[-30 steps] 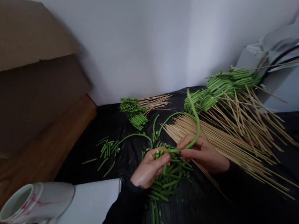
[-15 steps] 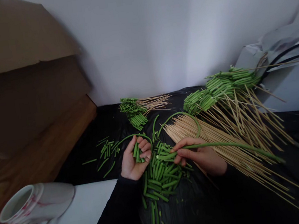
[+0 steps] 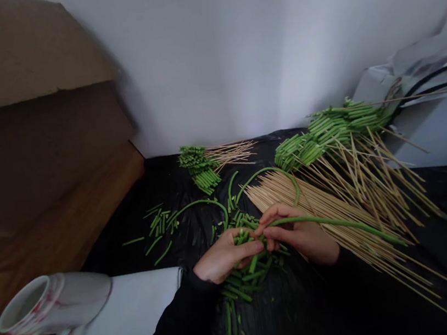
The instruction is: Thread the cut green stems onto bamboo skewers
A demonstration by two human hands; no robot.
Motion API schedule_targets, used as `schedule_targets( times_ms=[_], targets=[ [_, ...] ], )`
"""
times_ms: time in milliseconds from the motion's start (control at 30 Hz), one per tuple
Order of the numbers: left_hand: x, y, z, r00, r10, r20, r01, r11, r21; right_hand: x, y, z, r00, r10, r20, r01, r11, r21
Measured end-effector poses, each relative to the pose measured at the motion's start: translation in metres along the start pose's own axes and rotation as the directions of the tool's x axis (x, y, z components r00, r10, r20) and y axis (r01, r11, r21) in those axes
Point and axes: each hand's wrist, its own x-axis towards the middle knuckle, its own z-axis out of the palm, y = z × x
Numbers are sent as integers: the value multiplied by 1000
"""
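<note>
My right hand (image 3: 303, 236) pinches a long green garlic scape (image 3: 339, 221), whose far end stretches out to the right over the skewers. Close against its fingertips is my left hand (image 3: 230, 255), curled around several short cut garlic scape pieces (image 3: 241, 237). Both hands are above a loose pile of cut pieces (image 3: 239, 293) on the black plastic sheet (image 3: 294, 313). The spot where the fingers of both hands meet is partly hidden. Curved uncut scapes (image 3: 207, 200) lie just beyond the hands.
Bare bamboo skewers (image 3: 353, 232) lie in a heap at right. Skewered green pieces are stacked in a large bunch (image 3: 330, 130) and a smaller bunch (image 3: 198, 165) near the wall. At left are small offcuts (image 3: 159, 223), a mug (image 3: 63, 301) on a white surface (image 3: 135, 307), and a cardboard box (image 3: 32, 105).
My left hand has moved right and turned palm down, bringing its cut pieces to my right fingertips. The long scape in my right hand has shifted slightly left.
</note>
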Motion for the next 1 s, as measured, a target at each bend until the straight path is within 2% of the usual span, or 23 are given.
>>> schedule_targets(
  times_ms=[167, 300, 567, 700, 800, 900, 933, 1000],
  targets=[
    [2, -3, -3, 999, 5, -51, -3, 999, 37, 2, -2, -6, 993, -42, -109, 29, 993, -113],
    [2, -4, -3, 987, 88, -133, -92, 995, -27, 3, 0, -10, 975, -72, -208, 48, 992, -117],
    [8, -9, 4, 929, 114, -352, -216, 939, -267, 2, 2, -1, 963, -78, -260, 20, 976, -216],
    [12, -7, 2, 900, 136, -414, -312, 865, -392, 0, 2, 7, 971, -120, -205, 49, 945, -322],
    [11, -2, -9, 913, 94, -396, -331, 738, -588, -1, 0, 9, 983, -82, -164, 27, 950, -313],
    [10, 3, -21, 949, 52, -311, -274, 626, -730, -1, -3, 7, 989, -9, -145, -25, 972, -232],
    [9, 3, -23, 957, 39, -287, -247, 629, -737, -1, -4, 6, 991, 13, -132, -40, 978, -205],
    [8, 2, -22, 969, 12, -246, -186, 693, -697, -1, -5, 5, 994, 48, -94, -63, 985, -161]
  ],
)
